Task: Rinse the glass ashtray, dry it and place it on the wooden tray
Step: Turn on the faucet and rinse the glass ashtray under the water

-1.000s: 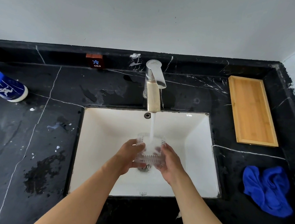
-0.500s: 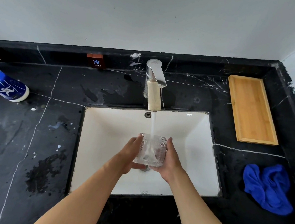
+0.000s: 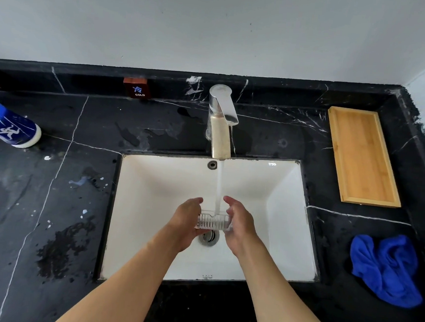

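Note:
The ribbed glass ashtray (image 3: 213, 222) is held level over the drain of the white sink (image 3: 152, 207). My left hand (image 3: 185, 222) grips its left side and my right hand (image 3: 239, 226) grips its right side. Water runs from the chrome faucet (image 3: 220, 126) straight into the ashtray. The wooden tray (image 3: 360, 157) lies bare on the black marble counter at the back right. A crumpled blue cloth (image 3: 386, 268) lies on the counter to the right of the sink, in front of the tray.
A blue and white bottle (image 3: 8, 127) lies at the far left on the counter. A small brown block marked COLD (image 3: 138, 89) stands at the back ledge. Wet patches mark the counter left of the sink.
The ashtray was tilted with its opening towards me half a second ago; it has turned back level and sits a little lower under the stream, both hands still on it.

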